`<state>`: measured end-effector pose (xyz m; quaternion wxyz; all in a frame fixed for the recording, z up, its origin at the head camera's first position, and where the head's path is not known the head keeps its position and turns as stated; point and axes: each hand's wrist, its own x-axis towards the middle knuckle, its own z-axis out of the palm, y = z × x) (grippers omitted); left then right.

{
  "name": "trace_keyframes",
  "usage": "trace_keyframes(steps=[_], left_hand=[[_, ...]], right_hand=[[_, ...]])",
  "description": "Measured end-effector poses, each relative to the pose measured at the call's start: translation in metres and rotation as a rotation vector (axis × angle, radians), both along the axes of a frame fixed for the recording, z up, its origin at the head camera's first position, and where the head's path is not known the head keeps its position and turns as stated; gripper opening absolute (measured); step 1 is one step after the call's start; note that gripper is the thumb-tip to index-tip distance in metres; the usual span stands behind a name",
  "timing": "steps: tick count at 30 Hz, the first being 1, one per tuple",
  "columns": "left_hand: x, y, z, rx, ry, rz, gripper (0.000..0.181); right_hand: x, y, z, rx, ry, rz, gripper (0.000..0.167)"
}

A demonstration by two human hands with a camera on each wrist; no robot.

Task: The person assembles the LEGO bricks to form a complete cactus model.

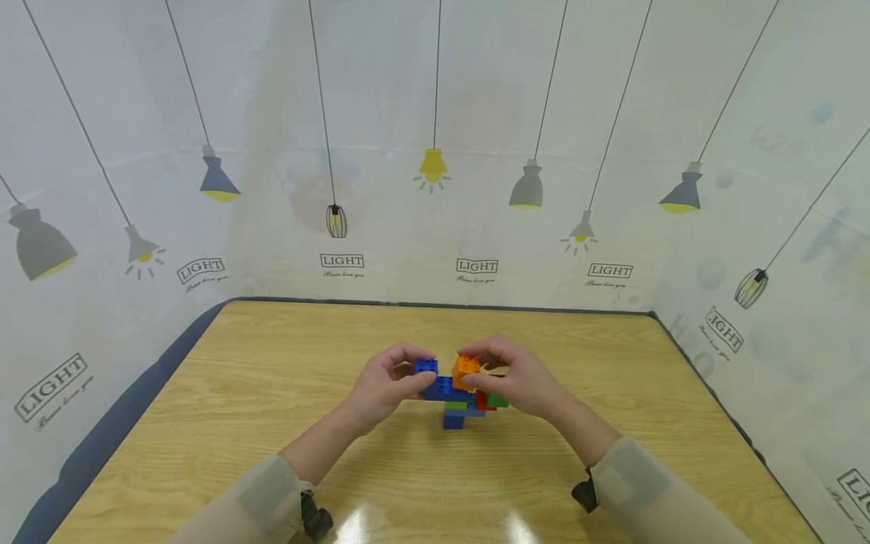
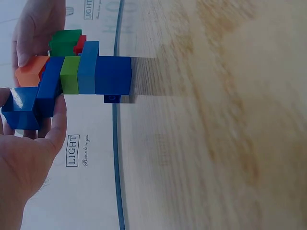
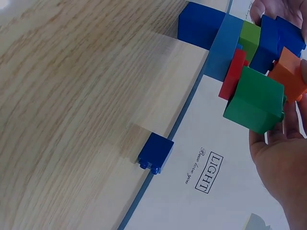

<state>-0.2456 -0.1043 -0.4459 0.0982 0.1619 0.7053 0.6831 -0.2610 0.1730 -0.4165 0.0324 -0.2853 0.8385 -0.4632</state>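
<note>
A stack of toy bricks stands on the table between the hands. Its bottom is a dark blue brick (image 1: 453, 422), topped by a lighter blue one (image 2: 88, 72), a lime brick (image 2: 70, 75) and a long dark blue brick (image 1: 446, 388). Off to the right side sit a red brick (image 3: 233, 74) and a green brick (image 3: 256, 98). My left hand (image 1: 381, 387) pinches a blue brick (image 1: 426, 366) at the left end of the long brick. With thumb and fingers my right hand (image 1: 526, 378) grips an orange brick (image 1: 467, 370) at the other end. Whether either is fully seated cannot be seen.
A loose dark blue brick (image 3: 156, 152) lies on the wooden table (image 1: 272, 363), apart from the stack, its studs facing sideways. Behind the table's dark edge rises a pale sheet (image 1: 381, 279) printed with lamps.
</note>
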Motion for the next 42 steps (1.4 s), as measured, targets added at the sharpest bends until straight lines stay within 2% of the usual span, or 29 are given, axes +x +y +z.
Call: trace_keyframes(steps=[12,21,31,42], left_hand=[[-0.0022,0.001,-0.0002,-0.002,0.015,-0.007,0.033],[-0.002,0.001,0.0013,-0.011,0.015,-0.008,0.033],[-0.0016,0.0011,0.0002,-0.011,0.006,-0.003,0.033],[-0.0016,0.0001,-0.0008,-0.015,0.017,-0.008,0.034]], right_hand=[[0.0012,-0.008,0.0015,0.013,0.006,0.03,0.037],[0.002,-0.0079,0.0019,0.034,0.01,0.001,0.03],[0.0028,-0.0081,0.0022,0.022,-0.065,-0.036,0.027],[0.0017,-0.0086,0.0034,0.029,-0.086,-0.028,0.029]])
